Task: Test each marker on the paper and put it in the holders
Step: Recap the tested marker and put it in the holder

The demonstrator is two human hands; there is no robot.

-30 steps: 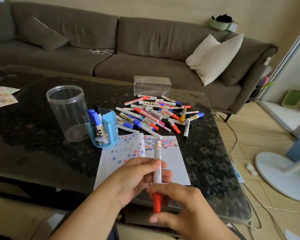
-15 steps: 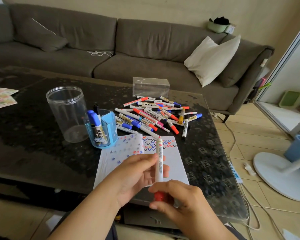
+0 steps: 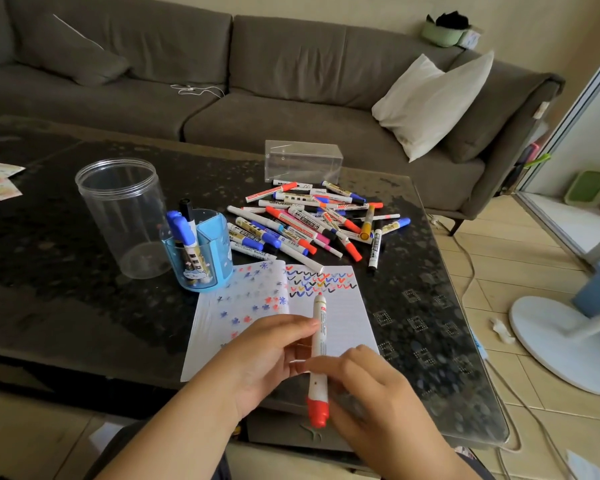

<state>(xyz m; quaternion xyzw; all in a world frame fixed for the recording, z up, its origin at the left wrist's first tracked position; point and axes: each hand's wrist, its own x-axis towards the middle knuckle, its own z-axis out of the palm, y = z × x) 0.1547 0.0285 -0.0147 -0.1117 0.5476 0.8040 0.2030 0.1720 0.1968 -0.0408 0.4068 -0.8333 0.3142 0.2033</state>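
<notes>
Left hand [image 3: 267,355] pinches the red marker [image 3: 318,358] mid-barrel, above the paper's [image 3: 347,320] near edge at 6 o'clock of the marker pile [image 3: 312,223]; right hand [image 3: 378,393] curls round its lower barrel; I'd steady the barrel, then touch tip to paper; my fingers hide the grip, and the nib is blurred.

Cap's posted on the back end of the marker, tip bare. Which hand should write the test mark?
Right, probably. The right hand grips the white marker with the red cap near its capped rear, bare tip aimed at the white paper. The left hand only pinches the barrel mid-length.
</notes>
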